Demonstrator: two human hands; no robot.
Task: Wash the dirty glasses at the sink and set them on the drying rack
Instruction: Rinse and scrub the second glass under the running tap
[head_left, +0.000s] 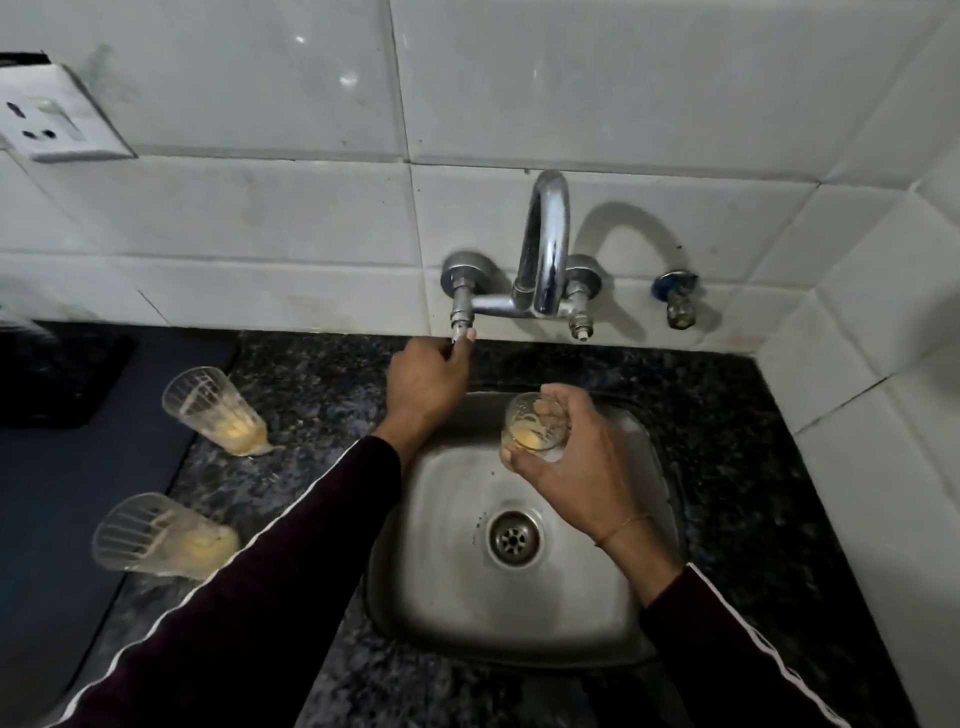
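Observation:
My right hand (576, 467) grips a clear glass (532, 423) with yellow residue in its bottom, held upright over the steel sink (441, 597), below the spout of the chrome tap (545, 244). My left hand (428, 382) reaches to the wall and pinches the tap's left valve stem (460, 322). No water is running. Two more dirty ribbed glasses stand on the dark granite counter left of the sink, one farther back (213, 410) and one nearer (161, 535), both with yellow dregs.
The tap's right valve (579, 314) and a separate small wall valve (678, 301) sit on the white tiles. A power socket (57, 122) is at upper left. A dark mat (78, 457) lies left of the glasses. The drain (514, 538) is open.

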